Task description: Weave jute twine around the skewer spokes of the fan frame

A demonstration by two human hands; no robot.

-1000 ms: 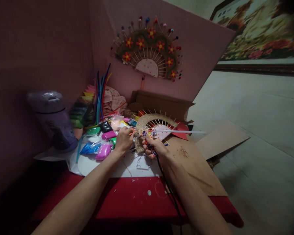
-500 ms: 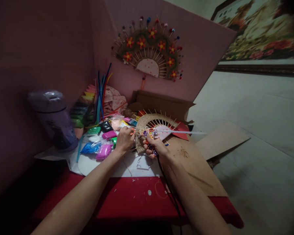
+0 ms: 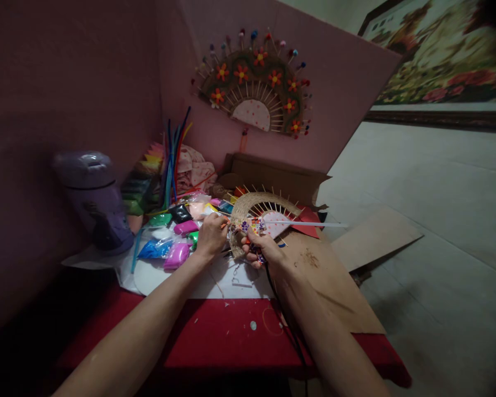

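Note:
My right hand (image 3: 264, 251) is wrapped round a glue gun (image 3: 257, 225) with a colourful flower pattern. A long whitish glue stick (image 3: 310, 224) juts from its back to the right, and a black cord (image 3: 279, 303) runs down beside my wrist. My left hand (image 3: 212, 237) is closed at the left edge of a twine-wrapped half-ring fan (image 3: 248, 205). A bit of orange shows at its fingertips, but what they pinch is too small to name. Thin sticks fan out through the half-ring from a pink dotted half-disc (image 3: 276, 221).
Several bagged clay packs (image 3: 176, 256) lie left of my hands. A purple tumbler (image 3: 97, 204) and pipe cleaners (image 3: 172, 157) stand behind. Cardboard (image 3: 334, 292) covers the right of the red table (image 3: 215, 336). A finished flowered fan (image 3: 252, 82) hangs on the pink board (image 3: 334, 82).
The whole view has shifted very slightly. Both hands, the glue gun and the half-ring fan keep nearly the same places.

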